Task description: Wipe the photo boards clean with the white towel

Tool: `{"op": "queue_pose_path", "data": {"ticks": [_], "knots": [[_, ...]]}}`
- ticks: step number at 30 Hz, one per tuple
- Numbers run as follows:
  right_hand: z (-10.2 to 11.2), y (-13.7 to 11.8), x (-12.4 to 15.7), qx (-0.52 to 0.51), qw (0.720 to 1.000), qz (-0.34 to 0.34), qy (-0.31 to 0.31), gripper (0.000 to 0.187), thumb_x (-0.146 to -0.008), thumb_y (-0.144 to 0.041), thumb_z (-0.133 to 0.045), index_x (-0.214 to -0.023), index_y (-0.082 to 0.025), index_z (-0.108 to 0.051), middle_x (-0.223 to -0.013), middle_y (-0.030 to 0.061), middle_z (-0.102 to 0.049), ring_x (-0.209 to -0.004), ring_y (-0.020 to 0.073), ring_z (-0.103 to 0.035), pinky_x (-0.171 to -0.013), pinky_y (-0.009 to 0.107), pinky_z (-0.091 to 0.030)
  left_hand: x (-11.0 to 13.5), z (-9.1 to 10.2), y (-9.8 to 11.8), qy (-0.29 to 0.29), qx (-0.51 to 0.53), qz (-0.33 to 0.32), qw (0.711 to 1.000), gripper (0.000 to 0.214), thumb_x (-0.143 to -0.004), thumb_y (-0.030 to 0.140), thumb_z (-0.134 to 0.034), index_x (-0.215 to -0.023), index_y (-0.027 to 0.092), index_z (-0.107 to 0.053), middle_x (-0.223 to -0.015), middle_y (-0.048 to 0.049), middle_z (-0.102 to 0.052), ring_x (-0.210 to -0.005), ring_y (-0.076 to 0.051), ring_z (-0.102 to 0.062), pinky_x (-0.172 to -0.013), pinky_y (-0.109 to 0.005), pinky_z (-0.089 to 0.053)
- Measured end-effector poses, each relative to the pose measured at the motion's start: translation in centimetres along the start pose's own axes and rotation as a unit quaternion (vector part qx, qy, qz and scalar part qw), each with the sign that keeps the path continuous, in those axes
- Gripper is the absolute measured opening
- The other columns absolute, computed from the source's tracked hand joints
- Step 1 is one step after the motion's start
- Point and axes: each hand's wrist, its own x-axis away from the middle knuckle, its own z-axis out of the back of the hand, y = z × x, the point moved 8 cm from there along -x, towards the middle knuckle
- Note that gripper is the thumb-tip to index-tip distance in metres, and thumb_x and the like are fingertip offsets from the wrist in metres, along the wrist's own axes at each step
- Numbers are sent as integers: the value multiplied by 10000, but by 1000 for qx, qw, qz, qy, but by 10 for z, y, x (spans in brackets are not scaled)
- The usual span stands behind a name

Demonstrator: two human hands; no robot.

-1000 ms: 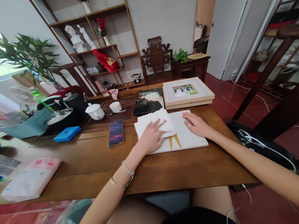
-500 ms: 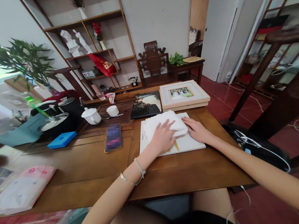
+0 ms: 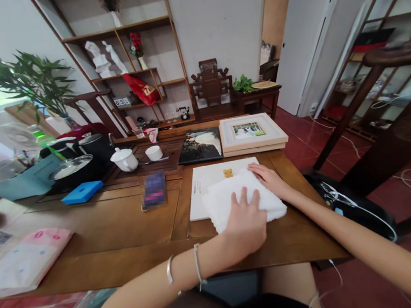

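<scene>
My left hand (image 3: pixel 247 222) lies on top of a folded white cloth (image 3: pixel 219 200), fingers spread and pressing down. Beneath the cloth is a flat white panel (image 3: pixel 197 207) with small dark print at its left and a gold metal piece (image 3: pixel 227 173) near its far edge. The cloth covers the panel's near side and hangs past it onto the wood. At the panel's right side rests my right hand (image 3: pixel 269 179), its fingers stretched out along the edge; the cloth hides part of that contact.
Behind the panel lie a dark photo panel (image 3: pixel 199 145) and light wooden picture frames (image 3: pixel 256 146), stacked. Leftward on the wooden table (image 3: pixel 124 231) are a white teapot (image 3: pixel 125 160), a white cup (image 3: pixel 154 153), a blurred-out item (image 3: pixel 153 190), a blue block (image 3: pixel 82 192) and a tissue pack (image 3: pixel 25 261).
My left hand has slid the cloth toward me, from the panel's far part to its near edge. The gold piece at the far edge is now uncovered. My right hand stays about where it was.
</scene>
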Motion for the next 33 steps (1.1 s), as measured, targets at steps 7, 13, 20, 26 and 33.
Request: {"op": "queue_pose_path", "data": {"ticks": [7,13,20,26,33], "knots": [[0,-10,2,7,1000,14,2,507,-818,-139,-443,-1307,-183,-568,-1378,123,-552,-1347,283,-430,-1137,518,-322,-52,-10,-85,14,-4,65,998,346,-887,248,-500,-1184,172,-660,-1477,-112,-438,-1363,-361,-365,-1049,-547,-373],[-1,-5,1,4,1000,15,7,472,-822,-159,-472,-1278,-166,-591,-1367,135,-560,-1325,284,-459,-1123,498,-354,-38,-10,-52,5,-43,61,997,333,-868,176,-497,-1120,102,-702,-1434,-192,-465,-1316,-437,-406,-1017,-561,-380],[-3,4,0,-1,1000,3,19,383,-910,-243,-412,-1228,-227,-626,-1353,93,-578,-1319,266,-467,-1121,522,-348,14,10,24,29,-41,-23,998,298,-871,285,-535,-1042,146,-736,-1447,-180,-455,-1297,-439,-436,-1001,-551,-396],[-2,-3,1,3,1000,9,12,432,-834,-164,-470,-1239,-178,-620,-1353,132,-573,-1312,286,-475,-1111,498,-369,-24,-3,-45,6,-36,54,998,304,-889,219,-480,-1075,150,-711,-1428,-146,-487,-1313,-387,-426,-1002,-543,-408],[1,-10,1,9,1000,11,14,573,-773,-72,-436,-1320,-189,-558,-1374,108,-556,-1345,281,-431,-1141,514,-312,-63,-13,-88,34,-55,33,997,332,-892,235,-482,-1148,152,-676,-1458,-122,-453,-1335,-358,-389,-1044,-502,-369]]}}
